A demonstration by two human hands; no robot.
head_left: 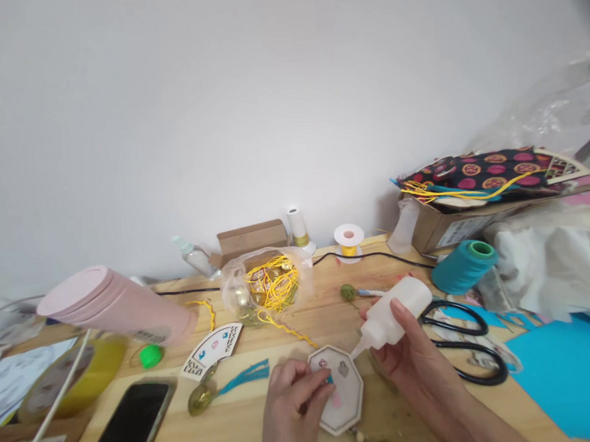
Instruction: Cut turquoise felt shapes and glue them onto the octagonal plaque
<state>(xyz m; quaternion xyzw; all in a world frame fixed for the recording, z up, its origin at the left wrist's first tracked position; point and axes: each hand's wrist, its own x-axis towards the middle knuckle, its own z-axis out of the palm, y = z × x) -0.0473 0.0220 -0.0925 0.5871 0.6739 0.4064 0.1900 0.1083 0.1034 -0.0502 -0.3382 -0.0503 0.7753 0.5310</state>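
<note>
My right hand (pixel 416 360) is wrapped round a white squeeze bottle (pixel 403 311), tilted with its narrow nozzle pointing down and left. The nozzle tip is by the upper right edge of a pale octagonal plaque (pixel 351 403) with a raised rim. On the plaque are a small red-outlined shape (pixel 323 363), a grey shape (pixel 343 369) and a faint pink patch (pixel 336 398). My left hand (pixel 294 402) is over the plaque's left side, thumb and forefinger pinched at a small blue piece (pixel 329 379), mostly hidden by the fingers.
To the left are a fan-shaped piece (pixel 213 350), a blue tassel (pixel 244 377), a phone (pixel 130 424) and a pink tumbler (pixel 121 306). A bag of yellow cord (pixel 273 285) sits behind. Black-handled scissors (pixel 480 360), a teal thread cone (pixel 463 268) and blue sheets (pixel 570 371) lie right.
</note>
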